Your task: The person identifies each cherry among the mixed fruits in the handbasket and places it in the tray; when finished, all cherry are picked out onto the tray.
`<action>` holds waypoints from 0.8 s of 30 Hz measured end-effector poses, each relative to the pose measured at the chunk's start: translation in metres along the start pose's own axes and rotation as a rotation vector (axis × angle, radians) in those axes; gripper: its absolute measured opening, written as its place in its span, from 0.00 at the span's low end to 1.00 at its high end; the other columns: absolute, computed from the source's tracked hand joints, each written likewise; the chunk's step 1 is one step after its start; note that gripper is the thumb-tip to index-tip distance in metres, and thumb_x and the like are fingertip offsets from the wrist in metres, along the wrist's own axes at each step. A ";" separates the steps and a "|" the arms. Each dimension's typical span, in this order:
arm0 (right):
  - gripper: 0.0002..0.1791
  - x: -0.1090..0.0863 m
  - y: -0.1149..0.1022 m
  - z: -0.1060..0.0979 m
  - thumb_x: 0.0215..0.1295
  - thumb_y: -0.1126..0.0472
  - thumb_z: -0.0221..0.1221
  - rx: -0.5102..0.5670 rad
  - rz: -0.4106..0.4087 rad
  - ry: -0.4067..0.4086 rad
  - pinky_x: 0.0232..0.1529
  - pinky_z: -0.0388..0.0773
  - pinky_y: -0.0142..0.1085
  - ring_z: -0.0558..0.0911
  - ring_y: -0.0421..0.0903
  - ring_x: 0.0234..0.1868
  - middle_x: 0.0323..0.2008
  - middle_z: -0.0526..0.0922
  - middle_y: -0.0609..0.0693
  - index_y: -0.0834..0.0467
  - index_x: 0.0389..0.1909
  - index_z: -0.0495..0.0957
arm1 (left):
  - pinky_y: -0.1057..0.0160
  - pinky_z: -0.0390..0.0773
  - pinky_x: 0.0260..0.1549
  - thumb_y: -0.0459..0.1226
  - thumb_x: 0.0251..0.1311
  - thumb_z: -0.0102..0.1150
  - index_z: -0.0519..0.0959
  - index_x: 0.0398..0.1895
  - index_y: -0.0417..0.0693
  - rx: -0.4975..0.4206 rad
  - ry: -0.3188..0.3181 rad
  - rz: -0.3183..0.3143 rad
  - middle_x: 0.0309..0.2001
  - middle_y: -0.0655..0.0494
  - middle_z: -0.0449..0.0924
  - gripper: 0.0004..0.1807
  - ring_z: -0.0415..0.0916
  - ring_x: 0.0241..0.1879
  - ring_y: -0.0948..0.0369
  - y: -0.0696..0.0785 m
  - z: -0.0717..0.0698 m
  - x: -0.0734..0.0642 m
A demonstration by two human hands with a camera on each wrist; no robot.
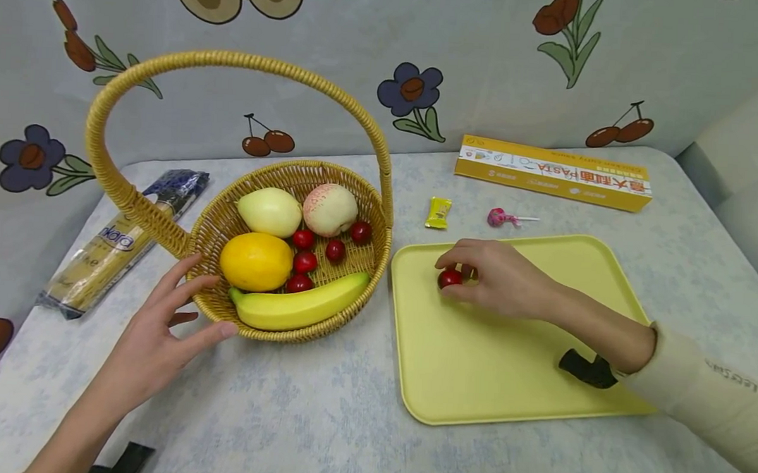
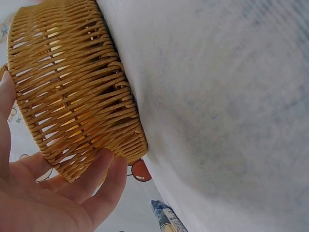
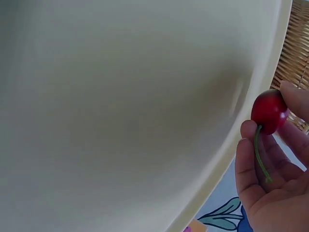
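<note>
A yellow woven basket (image 1: 295, 336) with a tall handle stands on the table, left of centre. My left hand (image 1: 155, 336) touches its left side, thumb near the front rim; in the left wrist view, spread fingertips rest against the wicker wall. Over the upper left of a yellow tray (image 1: 475, 371), my right hand (image 1: 504, 281) pinches a dark red cherry (image 1: 448, 279). A green stem hangs from that cherry (image 3: 268, 112) in the right wrist view. Inside the basket lie a banana (image 1: 302, 304), a lemon (image 1: 256, 261), a pear (image 1: 270, 212), a peach (image 1: 330, 210) and several cherries (image 1: 305, 262).
A pasta packet (image 1: 121, 243) lies left of the basket, partly behind its handle. Behind the tray are a yellow-wrapped candy (image 1: 438, 213), a pink lollipop (image 1: 498, 217) and a long pasta box (image 1: 553, 172). A patterned cloth (image 1: 336, 44) hangs along the back.
</note>
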State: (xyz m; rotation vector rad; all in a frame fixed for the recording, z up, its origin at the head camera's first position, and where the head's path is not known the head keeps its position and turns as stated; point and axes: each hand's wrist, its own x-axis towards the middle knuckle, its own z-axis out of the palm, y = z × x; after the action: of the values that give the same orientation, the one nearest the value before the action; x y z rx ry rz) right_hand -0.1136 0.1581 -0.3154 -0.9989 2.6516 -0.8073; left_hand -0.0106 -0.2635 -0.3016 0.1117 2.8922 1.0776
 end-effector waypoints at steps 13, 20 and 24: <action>0.15 0.002 0.007 0.004 0.58 0.61 0.71 -0.024 -0.025 -0.015 0.38 0.77 0.37 0.76 0.41 0.35 0.38 0.81 0.46 0.58 0.46 0.84 | 0.37 0.74 0.49 0.43 0.59 0.70 0.68 0.69 0.39 0.007 0.002 0.011 0.78 0.46 0.43 0.37 0.55 0.68 0.37 -0.001 0.000 0.000; 0.15 0.001 0.005 0.002 0.58 0.60 0.71 -0.038 -0.022 -0.019 0.40 0.78 0.38 0.77 0.42 0.36 0.38 0.82 0.46 0.59 0.46 0.84 | 0.42 0.75 0.48 0.43 0.59 0.70 0.69 0.68 0.40 0.013 0.004 0.016 0.78 0.47 0.44 0.36 0.56 0.68 0.38 -0.001 0.000 0.000; 0.15 0.001 -0.001 -0.007 0.60 0.58 0.70 -0.013 -0.020 0.011 0.42 0.79 0.41 0.80 0.43 0.39 0.38 0.83 0.47 0.60 0.46 0.84 | 0.67 0.78 0.46 0.43 0.59 0.70 0.70 0.68 0.41 0.009 0.004 0.016 0.77 0.47 0.45 0.35 0.57 0.67 0.39 -0.001 -0.001 0.000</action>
State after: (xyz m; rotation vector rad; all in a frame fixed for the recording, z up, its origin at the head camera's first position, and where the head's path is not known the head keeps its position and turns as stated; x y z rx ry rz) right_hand -0.1164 0.1596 -0.3092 -1.0281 2.6636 -0.8030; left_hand -0.0106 -0.2648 -0.3020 0.1331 2.9050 1.0681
